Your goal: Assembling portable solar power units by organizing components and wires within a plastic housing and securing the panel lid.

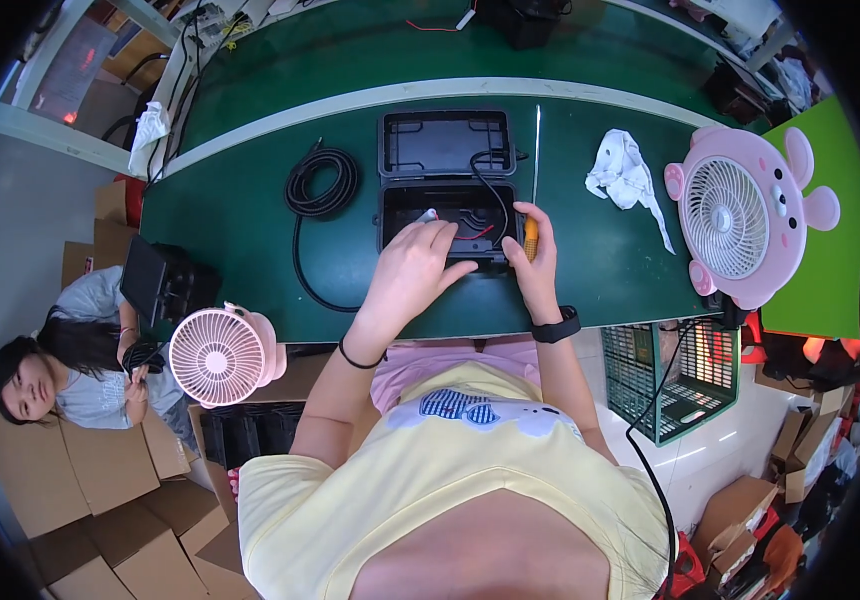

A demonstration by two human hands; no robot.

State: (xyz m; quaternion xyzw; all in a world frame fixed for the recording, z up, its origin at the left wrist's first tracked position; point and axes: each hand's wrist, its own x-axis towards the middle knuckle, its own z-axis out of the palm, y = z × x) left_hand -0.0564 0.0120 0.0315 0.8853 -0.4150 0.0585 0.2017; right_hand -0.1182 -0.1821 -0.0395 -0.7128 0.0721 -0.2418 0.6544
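Observation:
A black hinged plastic case (383, 215) lies on the green bench in front of me, its lid (445, 143) raised at the far side. Inside it are a thin red wire (475, 236) and a black cable (498, 190). My left hand (412, 272) reaches over the case's left part, fingers bent down inside and thumb apart. Beside its fingertips a small whitish piece (430, 215) shows; the contact is hidden. At the case's right edge, my right hand (538, 262) is wrapped round the yellow handle of a screwdriver (531, 240), its long shaft pointing away from me.
A coiled black cable (322, 183) lies left of the case. To the right are a crumpled white cloth (625, 172) and a pink animal-shaped fan (740, 215). A small pink fan (218, 357) stands at the near left, by a seated person (100, 350). A green crate (665, 385) is below right.

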